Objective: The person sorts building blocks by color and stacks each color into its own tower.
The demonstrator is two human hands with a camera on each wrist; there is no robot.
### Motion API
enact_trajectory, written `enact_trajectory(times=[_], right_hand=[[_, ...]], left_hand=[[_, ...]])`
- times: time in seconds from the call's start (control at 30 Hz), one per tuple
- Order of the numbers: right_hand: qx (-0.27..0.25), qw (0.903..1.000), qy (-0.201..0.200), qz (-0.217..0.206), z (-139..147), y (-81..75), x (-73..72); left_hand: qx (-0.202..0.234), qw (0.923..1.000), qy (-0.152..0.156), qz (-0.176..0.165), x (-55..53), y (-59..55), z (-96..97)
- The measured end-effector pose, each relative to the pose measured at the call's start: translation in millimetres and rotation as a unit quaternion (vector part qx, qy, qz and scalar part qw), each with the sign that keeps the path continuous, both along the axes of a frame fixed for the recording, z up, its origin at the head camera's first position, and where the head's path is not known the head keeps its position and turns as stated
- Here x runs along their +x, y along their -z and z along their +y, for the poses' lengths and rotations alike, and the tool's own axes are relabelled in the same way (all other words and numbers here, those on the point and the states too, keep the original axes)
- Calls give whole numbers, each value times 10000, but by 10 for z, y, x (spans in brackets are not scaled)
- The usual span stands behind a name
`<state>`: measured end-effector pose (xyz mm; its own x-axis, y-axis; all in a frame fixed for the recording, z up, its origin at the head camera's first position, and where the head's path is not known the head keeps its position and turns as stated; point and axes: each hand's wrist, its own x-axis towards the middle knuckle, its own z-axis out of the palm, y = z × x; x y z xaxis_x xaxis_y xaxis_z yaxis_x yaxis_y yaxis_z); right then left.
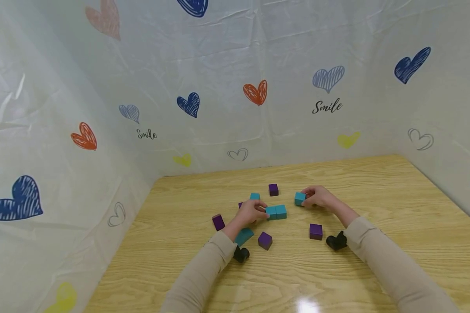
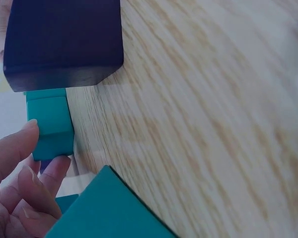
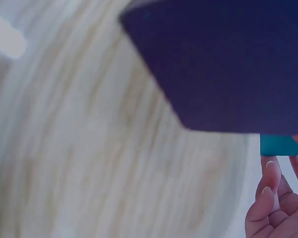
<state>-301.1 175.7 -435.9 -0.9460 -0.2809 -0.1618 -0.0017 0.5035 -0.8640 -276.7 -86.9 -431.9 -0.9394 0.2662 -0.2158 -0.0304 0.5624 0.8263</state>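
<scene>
My left hand [image 1: 250,212] pinches a teal cube [image 1: 271,213] between thumb and fingers on the wooden table. A second teal cube [image 1: 281,211] sits flush against its right side. In the left wrist view the thumb lies on one side of the held teal cube [image 2: 52,124] and a fingertip on another. To the right, my right hand [image 1: 318,198] grips another teal cube [image 1: 299,199] by its right side, a short gap from the pair. A large purple block [image 3: 233,69] partly covers that hand's teal cube [image 3: 279,145] in the right wrist view.
Purple cubes stand behind the pair [image 1: 273,190], near the right forearm [image 1: 316,231] and in front [image 1: 265,240]. A purple block [image 1: 218,222] lies left. One teal block [image 1: 244,237] is partly behind the left wrist; another teal block [image 1: 255,196] is beyond the left hand.
</scene>
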Motion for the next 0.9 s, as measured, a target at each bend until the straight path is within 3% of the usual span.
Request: enact_trajectory(times=[0.33,0.9], right_hand=[[56,9997,-153,154,-171,-182,118],[-5,9990,-322,296,-379,-150,185]], left_hand=[[33,10000,-6,7,3,7,-11],[31,10000,4,-35,-23,19,-6]])
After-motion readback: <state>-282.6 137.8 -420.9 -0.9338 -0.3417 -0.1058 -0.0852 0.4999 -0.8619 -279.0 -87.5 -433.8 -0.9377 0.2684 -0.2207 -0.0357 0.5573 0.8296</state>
